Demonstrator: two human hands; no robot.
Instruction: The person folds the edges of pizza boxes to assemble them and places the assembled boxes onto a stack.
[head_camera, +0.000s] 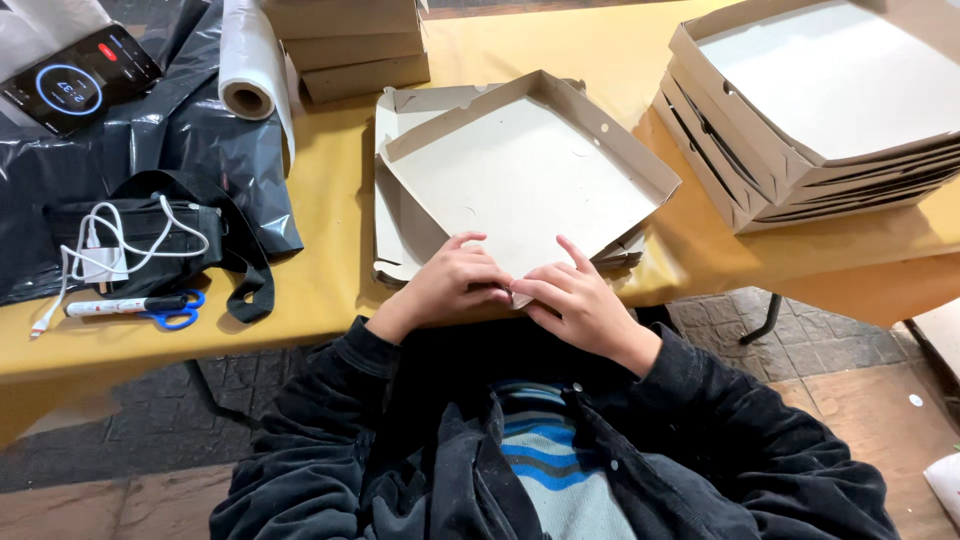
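Both forearms come in from the near edge in dark sleeves, wrists bent, hands meeting at the near corner of the box (520, 175). Left hand (455, 280) has fingers curled over, knuckles up, pinching the near edge of the cardboard. Right hand (575, 300) lies flatter, index finger stretched toward the far side, thumb and fingertips pressed on the same corner flap. Both grips are clenched on the cardboard, fingertips nearly touching each other. The box is an open, shallow, square tray of grey board, turned diamond-wise so one corner points near, at the hands, and the opposite corner far; no clear long axis. Its far walls stand upright. It rests on flat cardboard blanks (400, 240) on the yellow counter (330, 270), centre, overhanging the near edge. Right: a stack of folded boxes (800, 150). Far: more flat boxes (350, 50) and a plastic roll (248, 60). Left: black sheeting (190, 140), a phone (80, 75), a white cable (110, 245), blue scissors (170, 315).
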